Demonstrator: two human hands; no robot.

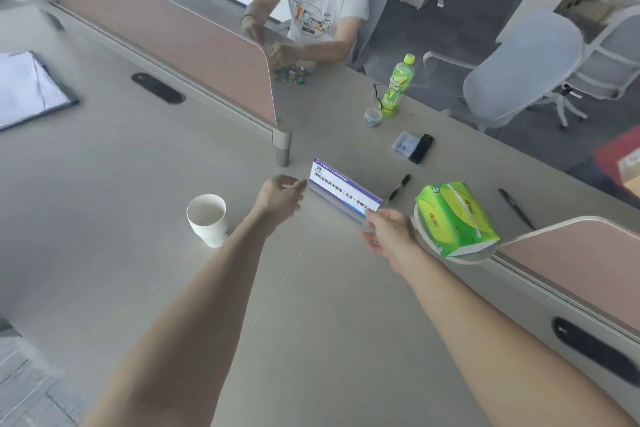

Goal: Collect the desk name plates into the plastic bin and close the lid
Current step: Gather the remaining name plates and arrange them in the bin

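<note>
Two bare forearms are reaching out over the pale grey desk (104,253); the right hand (389,234) is pinching the nearer, right end of the clear acrylic desk name plate with a white and blue card (341,192), thumb and fingers closing on its edge; the left hand (278,199) is hovering just beside the farther, left end with fingers loosely curled, and I cannot tell whether it is touching or gripping; the name plate is sitting at desk level between the two hands, and the plastic bin is not showing anywhere; the plate is looking light, stiff and slick, probably easy to scratch, so taking it by both short ends seems safest; its card is carrying a line of Chinese characters including "北京" in brackets, the rest being too small to read surely; a white paper cup (207,218) is standing to the left; a green tissue pack (457,218) is lying to the right; farther off, a green drink bottle (398,87) is standing upright
</note>
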